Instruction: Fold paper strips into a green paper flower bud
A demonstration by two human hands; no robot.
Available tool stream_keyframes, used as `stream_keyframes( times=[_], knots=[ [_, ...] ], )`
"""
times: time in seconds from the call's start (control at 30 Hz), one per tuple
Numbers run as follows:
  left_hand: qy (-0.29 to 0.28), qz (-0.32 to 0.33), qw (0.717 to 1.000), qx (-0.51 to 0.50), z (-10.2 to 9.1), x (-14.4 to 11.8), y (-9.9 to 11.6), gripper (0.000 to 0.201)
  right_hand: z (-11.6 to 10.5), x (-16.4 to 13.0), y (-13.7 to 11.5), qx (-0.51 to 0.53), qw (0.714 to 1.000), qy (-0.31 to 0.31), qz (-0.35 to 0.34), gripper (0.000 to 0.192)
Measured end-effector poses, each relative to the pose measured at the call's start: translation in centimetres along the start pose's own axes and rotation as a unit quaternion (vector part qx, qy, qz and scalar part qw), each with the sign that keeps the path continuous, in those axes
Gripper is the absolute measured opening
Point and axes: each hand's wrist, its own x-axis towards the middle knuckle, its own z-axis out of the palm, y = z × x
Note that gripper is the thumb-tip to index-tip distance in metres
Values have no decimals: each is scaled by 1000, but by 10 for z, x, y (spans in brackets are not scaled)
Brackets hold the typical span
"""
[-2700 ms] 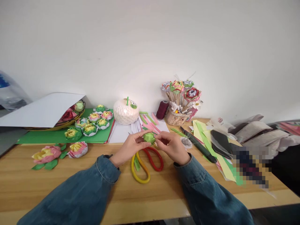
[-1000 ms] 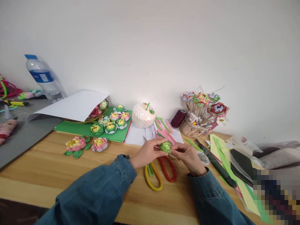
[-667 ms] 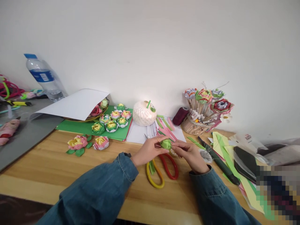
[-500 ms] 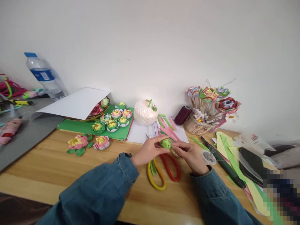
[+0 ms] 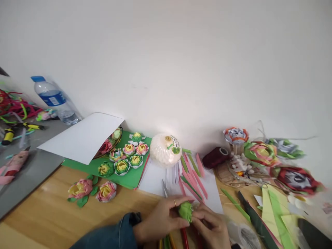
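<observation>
The green folded paper piece [image 5: 185,211] sits low in the view, pinched between both hands just above the wooden table [image 5: 46,218]; the left hand [image 5: 160,221] closes on it from its own side, thumb and ringed finger curled tight, and the right hand [image 5: 211,226] closes on its opposite side, fingertips working at its lower edge; both hands are therefore narrow, holding the piece.

The step in hand appears to be shaping or tightening the small green form, a bud or base of the kind seen in the finished paper flowers [image 5: 121,160] on the green sheet [image 5: 85,166], well beyond the left hand; the next move probably calls for a firm pinch from the left hand while the right turns or presses a fold, with light force so the paper does not crush.

Just past the fingertips lie pink and green paper strips [image 5: 193,176] on white paper [image 5: 155,178]; farther out stand a white netted ball [image 5: 166,155] and a dark red thread spool [image 5: 215,157]; two loose flowers [image 5: 89,189] lie apart on the left-hand side.

Limits of view: the frame cuts off the right wrist and most of both sleeves; the coloured handles [image 5: 176,242] beneath the hands show only as tips; the flower bunch [image 5: 272,159] beyond the right hand is blurred; the fold detail of the green piece cannot be resolved.
</observation>
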Motion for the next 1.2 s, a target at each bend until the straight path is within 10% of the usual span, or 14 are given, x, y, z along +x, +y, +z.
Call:
stream_keyframes(
  times=[1.2],
  knots=[
    [15, 95, 994, -57, -2, 0, -10, 51, 11, -3, -7, 0, 999, 20, -32, 26]
  ],
)
